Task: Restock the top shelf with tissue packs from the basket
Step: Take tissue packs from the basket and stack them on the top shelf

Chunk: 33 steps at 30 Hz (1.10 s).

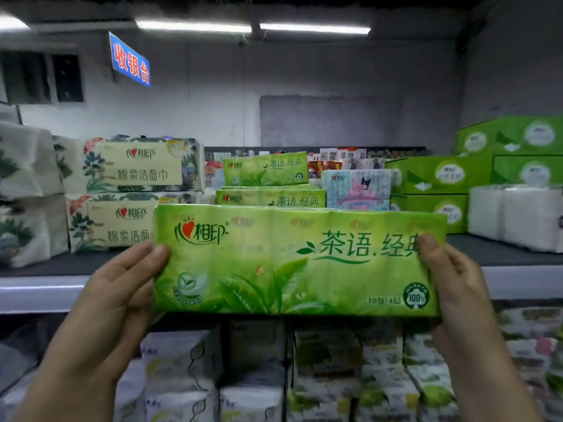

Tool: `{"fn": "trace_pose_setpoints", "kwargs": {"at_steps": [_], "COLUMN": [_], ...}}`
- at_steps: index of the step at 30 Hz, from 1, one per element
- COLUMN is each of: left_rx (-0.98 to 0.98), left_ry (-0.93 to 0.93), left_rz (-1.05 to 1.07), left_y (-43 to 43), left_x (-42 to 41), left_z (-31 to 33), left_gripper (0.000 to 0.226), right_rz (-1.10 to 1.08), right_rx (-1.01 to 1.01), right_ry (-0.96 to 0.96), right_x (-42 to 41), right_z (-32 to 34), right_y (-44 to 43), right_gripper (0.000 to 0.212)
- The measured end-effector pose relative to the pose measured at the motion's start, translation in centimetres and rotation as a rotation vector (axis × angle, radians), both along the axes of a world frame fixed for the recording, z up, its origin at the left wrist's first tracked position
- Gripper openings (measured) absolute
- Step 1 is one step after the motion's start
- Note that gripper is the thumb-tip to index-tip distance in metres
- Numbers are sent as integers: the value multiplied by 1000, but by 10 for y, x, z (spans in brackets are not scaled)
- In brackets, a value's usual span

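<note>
In front of the top shelf (42, 293), the green tissue pack (295, 260) is held upright; the left hand (118, 287) pinches its 9 o'clock end, the right hand (447, 281) its 3 o'clock end, thumbs in front.

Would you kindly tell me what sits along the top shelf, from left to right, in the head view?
White leaf-print packs → floral face-towel packs → stacked green tea tissue packs → pastel blue-and-pink pack → green boxes → plain white packs.
</note>
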<state>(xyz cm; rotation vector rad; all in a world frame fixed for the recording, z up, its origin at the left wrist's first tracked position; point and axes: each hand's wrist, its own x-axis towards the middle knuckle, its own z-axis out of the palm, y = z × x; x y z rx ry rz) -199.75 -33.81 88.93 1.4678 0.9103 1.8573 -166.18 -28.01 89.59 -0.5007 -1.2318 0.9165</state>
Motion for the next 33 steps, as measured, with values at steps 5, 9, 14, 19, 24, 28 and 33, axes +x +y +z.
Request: {"fn": "trace_pose_setpoints", "kwargs": {"at_steps": [5,9,14,19,24,28,33], "left_rx": [54,95,124,160,146,132,54], "left_ry": [112,138,113,140,139,186,338], "left_rz": [87,103,93,105,210,190,247], "left_y": [18,31,48,72,118,152,166], "left_x": [2,4,7,0,0,-6,-11], "left_z": [27,49,77,98,123,135,130], "left_gripper": [71,75,82,76,22,21,28], "right_rz": [41,22,27,106,103,74,32], "right_rx": [-89,-8,69,111,37,29,-1], "right_ry": [132,179,144,52,54,63,31], "right_x": [-7,-10,-17,-26,-43,-50,-49], "right_z": [18,47,75,99,125,139,133], "right_y": [26,46,70,100,151,187,205], "right_gripper": [109,92,72,26,69,37,35]}}
